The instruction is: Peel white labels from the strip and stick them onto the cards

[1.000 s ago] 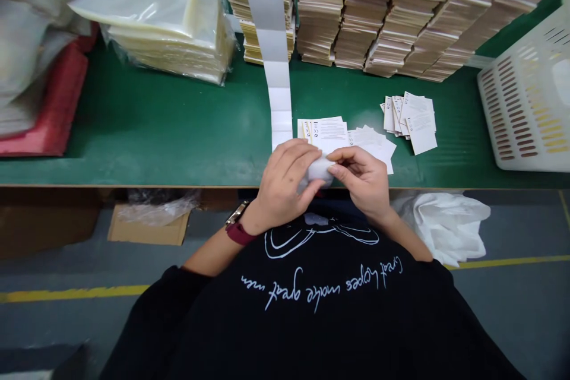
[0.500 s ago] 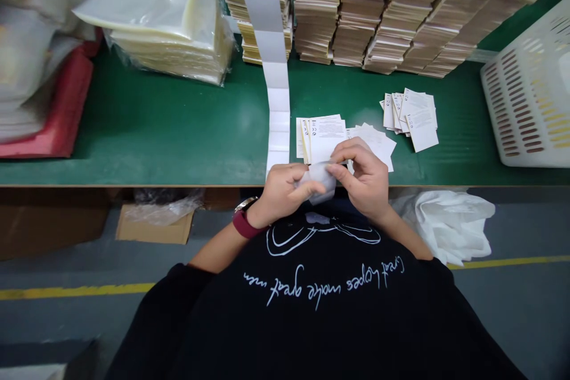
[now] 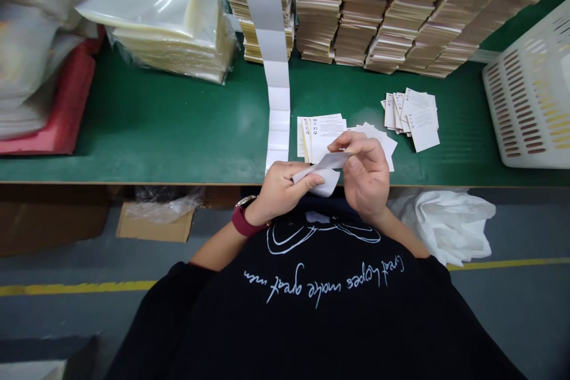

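Note:
My left hand [image 3: 281, 190] is closed at the table's front edge, its thumb pressed on a thin whitish folded sheet [image 3: 327, 183]. Whether that sheet is paper or plastic film I cannot tell. The fingertips of my right hand [image 3: 367, 175] pinch the upper flap of the same sheet and hold it apart from the lower part. Just beyond my hands lie printed white cards [image 3: 327, 133], overlapping one another. More fanned cards [image 3: 383, 142] are partly covered by my right hand. A long white strip [image 3: 279, 107] with crosswise creases hangs down beside my left hand.
Tall stacks of cards [image 3: 374, 18] line the back of the green table [image 3: 178, 130]. A smaller card pile [image 3: 421, 119] lies to the right, near a white slotted basket [image 3: 519, 101]. Clear plastic sleeves [image 3: 164, 41] and a red tray [image 3: 66, 113] stand on the left.
My right hand has drawn the upper flap of the sheet up and to the right, so the folded sheet now spreads apart. My left hand has kept its grip almost in place.

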Action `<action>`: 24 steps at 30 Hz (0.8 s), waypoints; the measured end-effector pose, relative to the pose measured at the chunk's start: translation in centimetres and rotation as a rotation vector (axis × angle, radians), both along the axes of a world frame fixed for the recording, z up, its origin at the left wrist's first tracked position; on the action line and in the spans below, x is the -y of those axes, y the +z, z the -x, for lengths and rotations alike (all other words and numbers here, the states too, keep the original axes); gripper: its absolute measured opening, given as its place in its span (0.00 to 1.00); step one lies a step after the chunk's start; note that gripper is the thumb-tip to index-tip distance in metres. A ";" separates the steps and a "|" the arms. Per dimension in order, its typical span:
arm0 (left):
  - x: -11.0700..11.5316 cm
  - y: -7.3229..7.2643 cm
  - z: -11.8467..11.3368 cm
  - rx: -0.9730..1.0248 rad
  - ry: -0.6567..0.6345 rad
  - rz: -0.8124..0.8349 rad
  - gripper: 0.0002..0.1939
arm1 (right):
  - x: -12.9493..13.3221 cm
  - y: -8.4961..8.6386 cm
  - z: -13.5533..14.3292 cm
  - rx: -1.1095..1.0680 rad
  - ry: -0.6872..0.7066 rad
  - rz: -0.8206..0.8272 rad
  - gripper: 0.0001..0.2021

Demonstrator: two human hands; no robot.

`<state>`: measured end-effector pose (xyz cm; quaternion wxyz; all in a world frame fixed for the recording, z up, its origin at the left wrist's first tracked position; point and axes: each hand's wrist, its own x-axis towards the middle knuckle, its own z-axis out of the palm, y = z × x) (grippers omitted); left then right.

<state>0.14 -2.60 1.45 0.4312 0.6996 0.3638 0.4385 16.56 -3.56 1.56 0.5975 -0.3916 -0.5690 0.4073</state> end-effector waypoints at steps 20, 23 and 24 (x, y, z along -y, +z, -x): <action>0.0 -1.1 0.5 -0.272 0.155 -0.217 0.15 | 0.4 0.7 -0.9 0.446 0.027 -0.298 0.22; 0.0 -1.1 0.6 -0.283 0.144 -0.281 0.20 | 0.4 0.9 -1.5 0.382 -0.035 -0.296 0.24; 0.0 -1.1 0.6 -0.277 0.140 -0.295 0.21 | 0.4 0.9 -1.7 0.372 -0.051 -0.262 0.24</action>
